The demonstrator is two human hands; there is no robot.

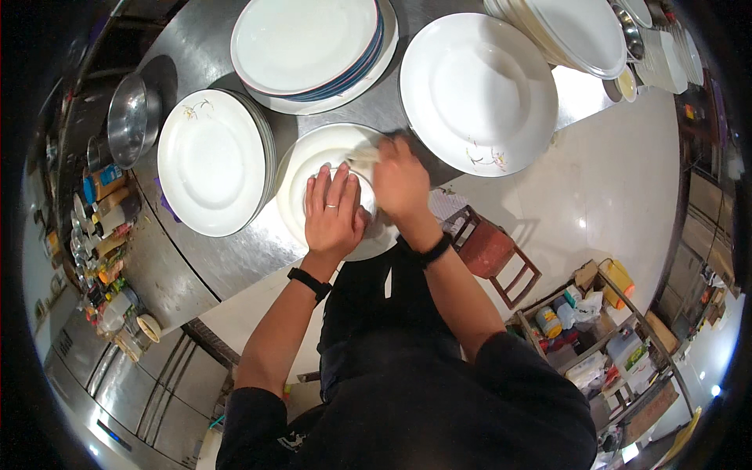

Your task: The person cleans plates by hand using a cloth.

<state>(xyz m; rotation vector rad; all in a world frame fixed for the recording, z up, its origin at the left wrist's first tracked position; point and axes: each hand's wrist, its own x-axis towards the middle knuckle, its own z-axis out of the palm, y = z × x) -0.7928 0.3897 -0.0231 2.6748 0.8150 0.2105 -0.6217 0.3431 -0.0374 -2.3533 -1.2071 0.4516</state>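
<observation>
My left hand (333, 210) lies over a small round white dish (366, 190), fingers stretched out and slightly apart, a ring on one of them. Beneath that dish is a wide white plate (293, 176) close to the table's front edge. My right hand (402, 182) is closed round a pale cloth (362, 158), part of which sticks out toward the dish's far rim. The hand's inner side is hidden. Left of my hands stands a stack of white plates (211, 160) with a small floral mark. Another floral plate (479, 90) sits to the right.
Blue-edged oval plates (309, 43) are stacked at the back of the steel table (227, 254). More white dishes (580, 31) stand far right. A metal bowl (133, 121) and bottles (113, 219) line the left. A red-brown chair (489, 243) and a cluttered shelf (595, 337) are at right.
</observation>
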